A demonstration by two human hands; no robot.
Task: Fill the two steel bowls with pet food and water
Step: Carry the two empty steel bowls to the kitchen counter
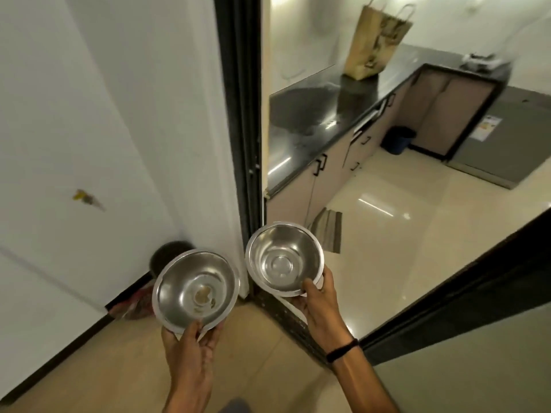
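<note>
At a kitchen doorway, two steel bowls are held side by side above the floor. The left hand pinches the near rim of the left bowl, which holds brown residue; the right hand grips the clean right bowl. Beyond, a paper bag stands on the dark surface.

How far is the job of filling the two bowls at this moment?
Done: both bowls are picked up. The left hand holds the left bowl, with only brownish residue inside; the right hand holds the right bowl, which looks empty. In hand: carrying them at the kitchen doorway. Left: adding food and water.
</note>
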